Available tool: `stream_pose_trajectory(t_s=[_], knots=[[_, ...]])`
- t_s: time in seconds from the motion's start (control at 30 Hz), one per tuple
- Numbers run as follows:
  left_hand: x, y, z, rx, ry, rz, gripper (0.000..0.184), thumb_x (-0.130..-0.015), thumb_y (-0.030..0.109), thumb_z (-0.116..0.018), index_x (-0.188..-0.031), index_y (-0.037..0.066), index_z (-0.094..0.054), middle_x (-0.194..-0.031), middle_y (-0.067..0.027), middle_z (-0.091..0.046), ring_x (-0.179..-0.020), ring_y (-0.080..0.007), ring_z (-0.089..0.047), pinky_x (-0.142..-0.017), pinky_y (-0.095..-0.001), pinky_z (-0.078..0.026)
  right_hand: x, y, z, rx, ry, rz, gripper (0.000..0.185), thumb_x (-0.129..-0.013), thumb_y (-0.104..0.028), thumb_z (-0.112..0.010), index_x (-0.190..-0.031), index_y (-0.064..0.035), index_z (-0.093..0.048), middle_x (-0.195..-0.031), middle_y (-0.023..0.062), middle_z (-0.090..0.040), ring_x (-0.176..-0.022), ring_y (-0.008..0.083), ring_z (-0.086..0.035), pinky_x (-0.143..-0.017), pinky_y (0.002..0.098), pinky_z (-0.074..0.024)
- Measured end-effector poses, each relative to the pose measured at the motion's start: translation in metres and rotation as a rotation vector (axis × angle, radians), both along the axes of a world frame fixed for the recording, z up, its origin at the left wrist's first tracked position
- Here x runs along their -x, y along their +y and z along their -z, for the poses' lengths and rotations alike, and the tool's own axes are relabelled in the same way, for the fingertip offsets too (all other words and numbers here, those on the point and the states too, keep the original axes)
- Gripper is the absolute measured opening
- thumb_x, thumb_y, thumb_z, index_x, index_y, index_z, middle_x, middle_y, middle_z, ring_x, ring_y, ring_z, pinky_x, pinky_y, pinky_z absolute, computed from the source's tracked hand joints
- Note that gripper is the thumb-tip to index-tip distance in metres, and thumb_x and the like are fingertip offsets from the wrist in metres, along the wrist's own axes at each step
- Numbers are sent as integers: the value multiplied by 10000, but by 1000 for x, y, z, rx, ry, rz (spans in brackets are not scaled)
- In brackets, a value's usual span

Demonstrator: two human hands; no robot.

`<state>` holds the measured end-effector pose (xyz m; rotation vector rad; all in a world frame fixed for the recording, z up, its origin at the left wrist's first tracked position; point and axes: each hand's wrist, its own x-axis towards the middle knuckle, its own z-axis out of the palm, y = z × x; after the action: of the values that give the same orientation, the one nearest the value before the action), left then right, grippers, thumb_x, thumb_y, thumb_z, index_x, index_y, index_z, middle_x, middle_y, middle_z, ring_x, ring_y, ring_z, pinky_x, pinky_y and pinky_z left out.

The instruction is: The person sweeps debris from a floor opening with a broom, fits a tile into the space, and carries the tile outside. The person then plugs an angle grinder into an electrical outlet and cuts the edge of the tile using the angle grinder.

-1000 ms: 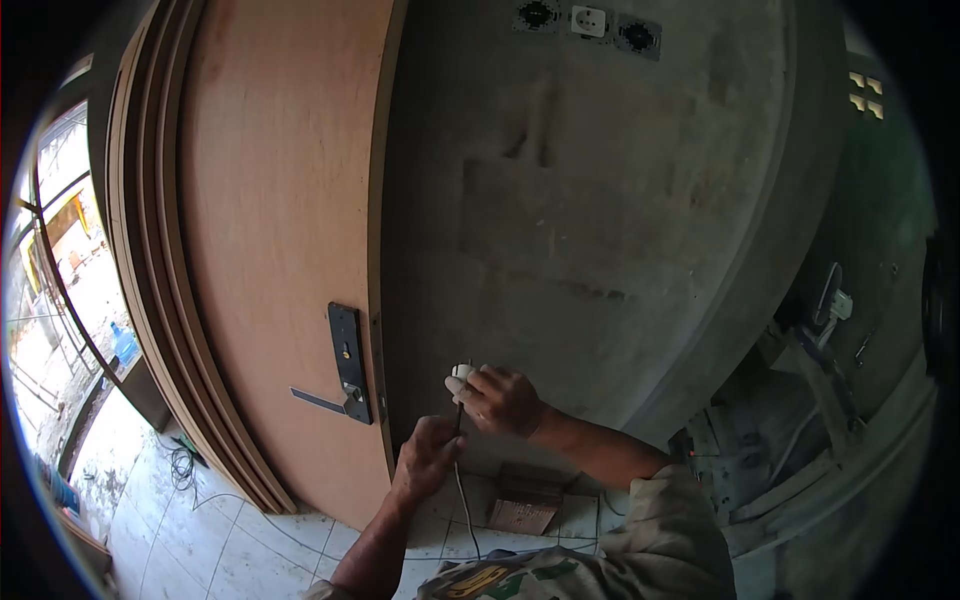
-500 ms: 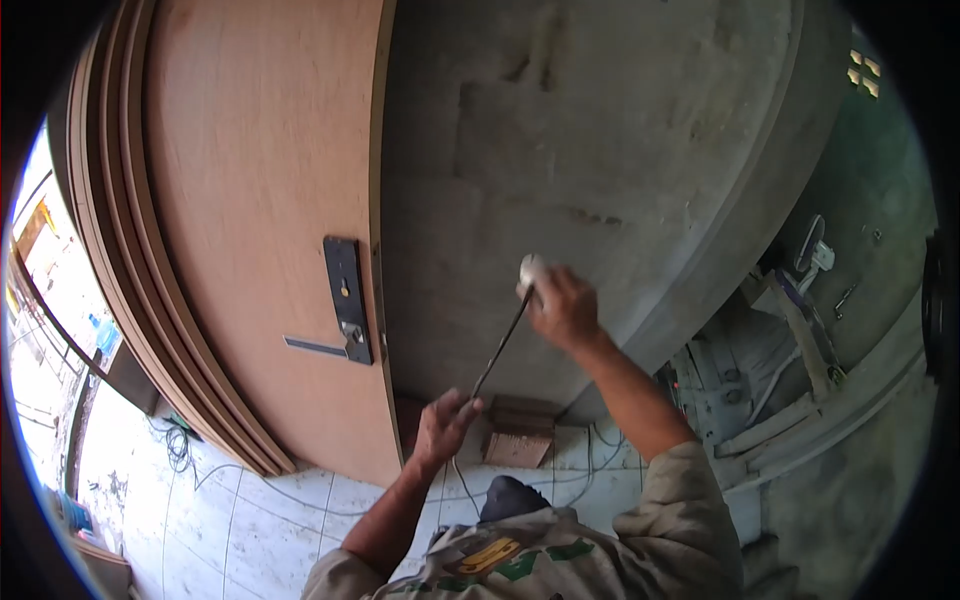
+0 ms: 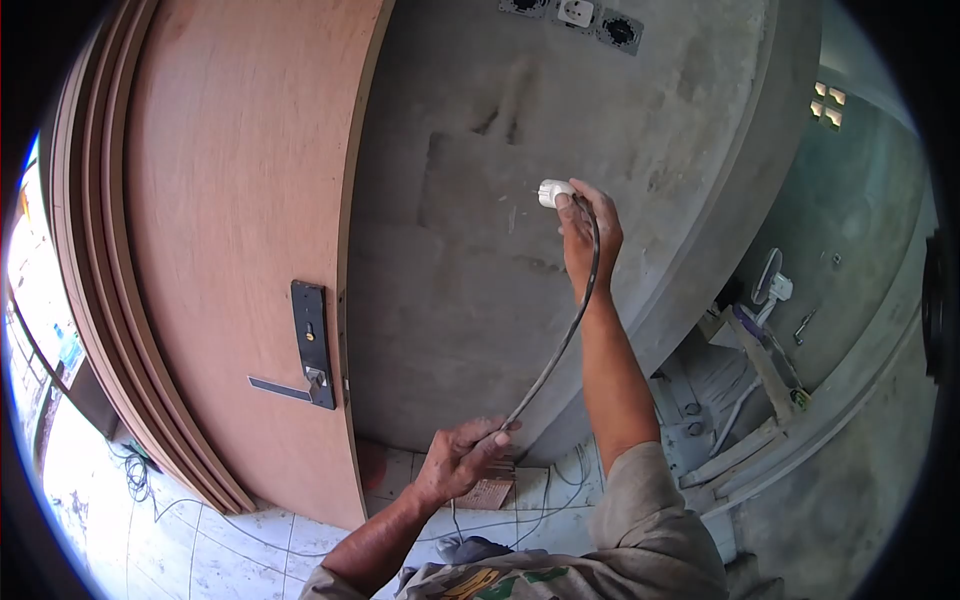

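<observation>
In my right hand (image 3: 590, 225) is a white electrical plug (image 3: 553, 193), pinched between thumb and fingers with its pins pointing left. A dark grey cable (image 3: 573, 325) bends from the plug down past my right wrist. Lower down, my left hand (image 3: 465, 460) is closed around this cable. Above the plug, a white wall socket (image 3: 576, 12) sits in the bare grey wall between two dark, uncovered mounting frames. Plug and socket are apart.
A wooden door (image 3: 240, 230) with a black lock plate (image 3: 312, 345) and a lever handle stands at left. Cables trail over the white tiled floor (image 3: 240, 555). A brown tile or brick piece (image 3: 485, 494) lies by the wall. At right are a white fan (image 3: 775, 285) and wooden boards.
My right hand has raised the plug and turned it so the pins face left. The cable now curves where it was straight. The view has tilted up, bringing the wall socket into sight.
</observation>
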<state>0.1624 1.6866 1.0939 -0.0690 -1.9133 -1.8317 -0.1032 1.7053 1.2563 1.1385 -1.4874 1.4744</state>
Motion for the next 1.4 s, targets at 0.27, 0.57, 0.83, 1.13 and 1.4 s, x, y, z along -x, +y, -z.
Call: stream_pose_trajectory(t_s=[0.27, 0.57, 0.83, 1.13, 1.4], knots=[[33, -20, -101, 116, 245, -211, 322, -950, 286, -582, -1110, 18, -661, -693, -2, -549, -631, -69, -521, -570, -221, -430, 45, -32, -105, 26, 475, 207, 255, -756, -150, -723, -984, -67, -642, -832, 125, -591, -732, 301, -608, -658, 387, -509], [67, -75, -142, 40, 376, -345, 318, -947, 275, -594, -1101, 7, -667, -744, -24, -597, -622, -69, -502, -575, -226, -446, 102, -54, -170, -162, 588, 437, 234, -777, -260, -684, -879, -56, -632, -873, 142, -601, -790, 352, -623, -693, 432, -528], [78, -102, -246, 127, 495, -367, 336, -950, 302, -578, -1083, 8, -672, -612, 22, -506, -516, -24, -441, -456, -197, -340, 79, -55, -287, -127, 471, 524, 360, -775, -364, -657, -778, -6, -614, -794, 203, -659, -782, 376, -646, -712, 444, -526], [115, -117, -257, 110, 485, -310, 359, -964, 312, -554, -1107, -1, -658, -640, 18, -519, -526, -39, -445, -475, -198, -363, 98, -88, -306, -103, 300, 533, 383, -779, -348, -681, -892, 15, -632, -881, 233, -672, -884, 380, -657, -791, 438, -521], [129, -135, -236, 79, 400, -340, 377, -960, 333, -563, -1114, 4, -664, -641, 20, -521, -531, -43, -459, -473, -205, -372, 95, -95, -295, -107, 391, 600, 419, -805, -321, -687, -945, 63, -592, -921, 258, -659, -915, 407, -640, -820, 442, -507]])
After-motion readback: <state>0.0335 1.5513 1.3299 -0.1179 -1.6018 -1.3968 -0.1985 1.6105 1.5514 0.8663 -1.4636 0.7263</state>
